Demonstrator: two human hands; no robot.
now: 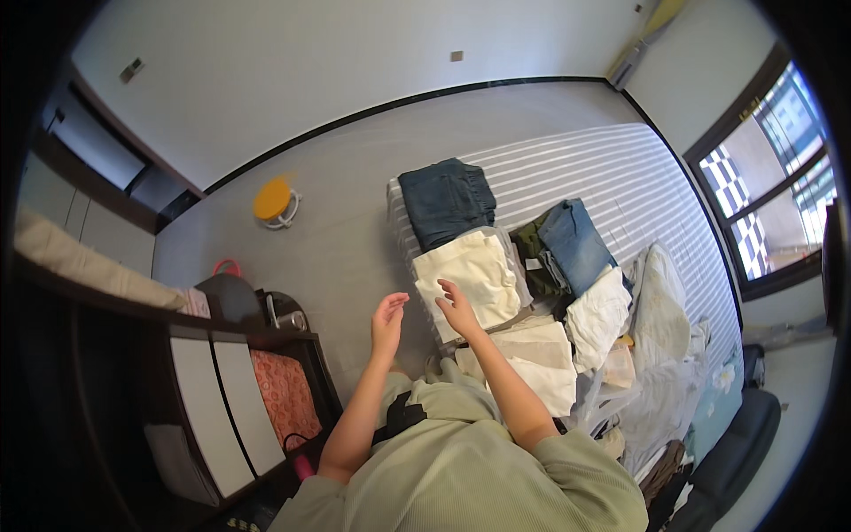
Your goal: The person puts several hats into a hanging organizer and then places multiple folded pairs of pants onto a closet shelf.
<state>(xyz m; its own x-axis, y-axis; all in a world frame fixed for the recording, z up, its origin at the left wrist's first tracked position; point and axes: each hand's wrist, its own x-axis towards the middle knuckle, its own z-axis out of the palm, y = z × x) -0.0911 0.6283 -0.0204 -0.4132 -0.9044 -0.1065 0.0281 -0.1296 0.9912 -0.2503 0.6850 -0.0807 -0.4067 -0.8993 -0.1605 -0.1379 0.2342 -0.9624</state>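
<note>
My left hand (387,324) is raised in front of me over the floor, its fingers held together and slightly bent, with nothing in it. My right hand (456,308) hovers at the edge of a folded cream garment (488,266), thumb and fingers apart; whether it touches the cloth I cannot tell. Behind that garment lies a pair of folded dark blue jeans (445,199). Nearer to me is a stack of folded cream and beige clothes (542,352), partly hidden by my right forearm.
Folded lighter blue jeans (577,239), an olive garment (532,249) and a crumpled white garment (598,319) lie on the striped bed (552,159). Loose pale clothes (658,319) heap at right. A yellow-topped stool (272,199) stands left on the floor, beyond a dark cabinet (326,372).
</note>
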